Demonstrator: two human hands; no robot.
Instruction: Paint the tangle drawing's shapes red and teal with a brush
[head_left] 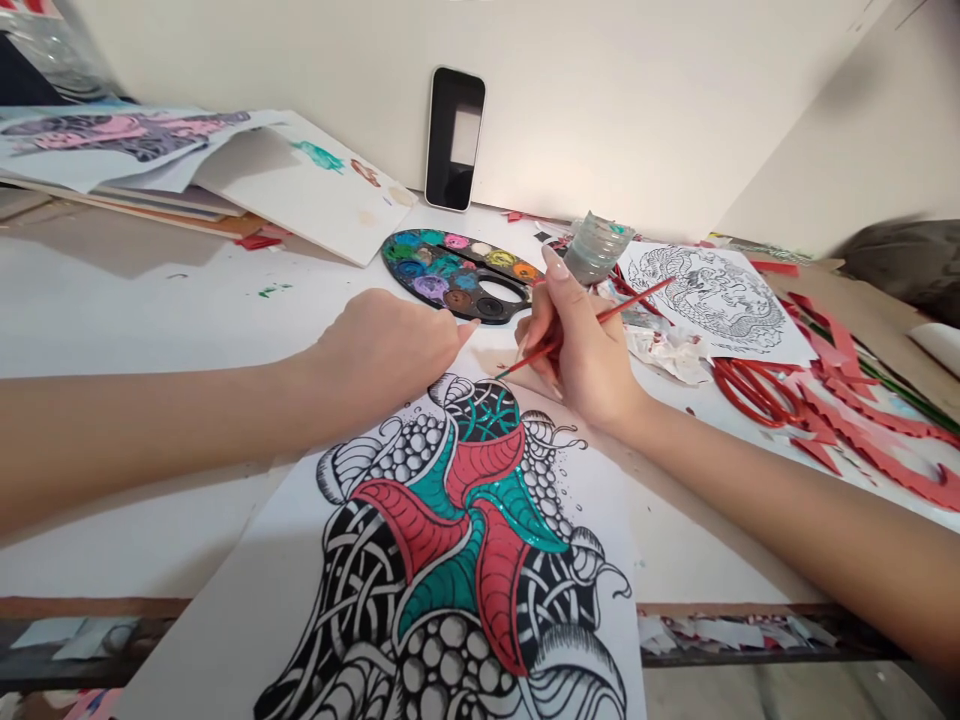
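Note:
My right hand (581,345) is closed on a thin red paintbrush (626,308), its tip down at the upper edge of a patterned drawing (472,550). Curving red and teal shapes fill the drawing's centre, and teal strokes mark the black patch under the brush tip. The outer patterns are black and white. My left hand (386,345) rests knuckles up by the sheet's top left. Its fingers are curled and mostly hidden, with one fingertip showing beside the palette. That black oval paint palette (397,262), holding several colours, lies just beyond both hands.
A phone (454,140) leans against the wall. Behind my right hand stands a cup of cloudy water (598,248). A dragon line drawing (720,300), red-handled scissors (757,393) and red paper scraps (862,440) lie right. Stacked boards and painted sheets (300,180) sit left.

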